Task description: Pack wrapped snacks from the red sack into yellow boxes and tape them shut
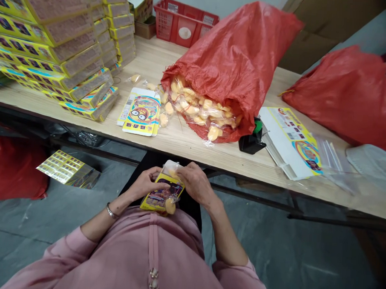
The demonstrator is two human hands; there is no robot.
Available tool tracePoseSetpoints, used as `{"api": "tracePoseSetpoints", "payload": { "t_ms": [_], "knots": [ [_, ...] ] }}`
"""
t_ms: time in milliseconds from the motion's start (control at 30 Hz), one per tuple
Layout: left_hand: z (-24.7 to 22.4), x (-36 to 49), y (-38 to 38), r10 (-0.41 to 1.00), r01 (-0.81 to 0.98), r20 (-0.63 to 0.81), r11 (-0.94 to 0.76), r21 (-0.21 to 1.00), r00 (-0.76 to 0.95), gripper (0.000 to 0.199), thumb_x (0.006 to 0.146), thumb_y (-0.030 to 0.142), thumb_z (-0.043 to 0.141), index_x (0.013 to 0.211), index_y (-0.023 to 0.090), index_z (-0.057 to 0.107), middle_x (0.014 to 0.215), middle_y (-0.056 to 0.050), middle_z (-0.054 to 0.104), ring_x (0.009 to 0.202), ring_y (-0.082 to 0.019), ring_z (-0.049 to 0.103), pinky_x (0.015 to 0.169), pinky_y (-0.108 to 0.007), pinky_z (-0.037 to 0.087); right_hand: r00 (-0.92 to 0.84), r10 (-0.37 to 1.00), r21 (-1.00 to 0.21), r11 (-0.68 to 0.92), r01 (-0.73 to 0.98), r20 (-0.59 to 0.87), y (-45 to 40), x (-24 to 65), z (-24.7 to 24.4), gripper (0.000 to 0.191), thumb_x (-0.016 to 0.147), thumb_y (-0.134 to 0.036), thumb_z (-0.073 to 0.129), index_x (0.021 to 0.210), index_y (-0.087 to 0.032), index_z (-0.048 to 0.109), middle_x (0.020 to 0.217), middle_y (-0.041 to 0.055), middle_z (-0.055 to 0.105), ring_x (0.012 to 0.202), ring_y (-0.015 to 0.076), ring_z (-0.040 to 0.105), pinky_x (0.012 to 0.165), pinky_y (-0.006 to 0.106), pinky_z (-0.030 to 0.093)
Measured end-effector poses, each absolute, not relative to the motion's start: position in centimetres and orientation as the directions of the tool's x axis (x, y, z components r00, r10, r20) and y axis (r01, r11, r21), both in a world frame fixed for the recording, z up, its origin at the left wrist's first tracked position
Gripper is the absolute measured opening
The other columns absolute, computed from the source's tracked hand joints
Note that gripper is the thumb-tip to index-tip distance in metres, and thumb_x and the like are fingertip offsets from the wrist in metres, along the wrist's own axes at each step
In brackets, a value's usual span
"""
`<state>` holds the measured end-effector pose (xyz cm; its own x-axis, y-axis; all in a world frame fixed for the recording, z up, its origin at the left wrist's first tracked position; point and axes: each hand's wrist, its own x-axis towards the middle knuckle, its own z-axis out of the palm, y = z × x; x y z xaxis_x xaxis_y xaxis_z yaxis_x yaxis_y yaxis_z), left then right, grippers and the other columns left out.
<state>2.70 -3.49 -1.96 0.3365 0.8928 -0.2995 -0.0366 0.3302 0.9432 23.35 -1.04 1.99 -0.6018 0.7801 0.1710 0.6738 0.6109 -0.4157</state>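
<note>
In my lap is a small yellow printed box, tilted, its white top flap raised. My left hand grips the box from its left side, thumb across the front. At the top opening, my right hand pinches a yellow piece in a clear wrapper, shaped like a fortune cookie. Another wrapped cookie hangs against the box's lower right front. Beyond my hands, a red woven sack lies on its side on the table, and many wrapped cookies spill from its mouth.
Flat box blanks lie left of the sack; more flat cartons lie right of a black tape dispenser. Stacked filled-looking boxes rise at left. A red basket stands behind. The table edge runs before me.
</note>
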Motion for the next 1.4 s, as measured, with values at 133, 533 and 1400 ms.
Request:
{"api": "tracePoseSetpoints", "payload": {
  "t_ms": [133, 533, 1400],
  "knots": [
    [-2.0, 2.6, -3.5, 0.904, -0.021, -0.303, 0.324, 0.946, 0.303, 0.049, 0.059, 0.036, 0.086, 0.097, 0.017, 0.061, 0.083, -0.001, 0.075, 0.081, -0.02, 0.071, 0.074, -0.029, 0.055, -0.753, 0.653, -0.369, 0.722, 0.586, 0.081, -0.9, 23.5, 2.9, 0.028, 0.088, 0.001, 0.044, 0.091, -0.016, 0.065, 0.091, 0.0083, 0.064, 0.082, 0.0198, 0.052, 0.08, 0.034, 0.046],
    [-1.9, 2.6, -3.6, 0.906, 0.02, -0.25, 0.258, 0.966, 0.342, 0.045, 0.059, 0.028, 0.086, 0.094, 0.017, 0.061, 0.079, 0.003, 0.073, 0.073, -0.015, 0.069, 0.068, -0.024, 0.052, -0.827, 0.547, -0.662, 0.669, 0.339, 0.129, -1.3, 22.4, 3.4, 0.044, 0.086, -0.004, 0.044, 0.124, -0.021, 0.058, 0.111, 0.0058, 0.068, 0.099, 0.0182, 0.064, 0.09, 0.032, 0.051],
    [-1.7, 0.9, -3.6, 0.915, -0.023, -0.272, 0.292, 0.956, 0.296, 0.046, 0.068, 0.036, 0.081, 0.105, 0.018, 0.061, 0.101, -0.004, 0.076, 0.088, -0.019, 0.072, 0.08, -0.029, 0.057, -0.437, 0.89, -0.789, 0.177, 0.588, -0.127, -11.0, 23.0, -3.6, 0.007, 0.091, -0.026, 0.062, 0.088, -0.021, 0.067, 0.087, 0.0012, 0.07, 0.078, 0.016, 0.065, 0.069, 0.025, 0.044]
  ]
}}
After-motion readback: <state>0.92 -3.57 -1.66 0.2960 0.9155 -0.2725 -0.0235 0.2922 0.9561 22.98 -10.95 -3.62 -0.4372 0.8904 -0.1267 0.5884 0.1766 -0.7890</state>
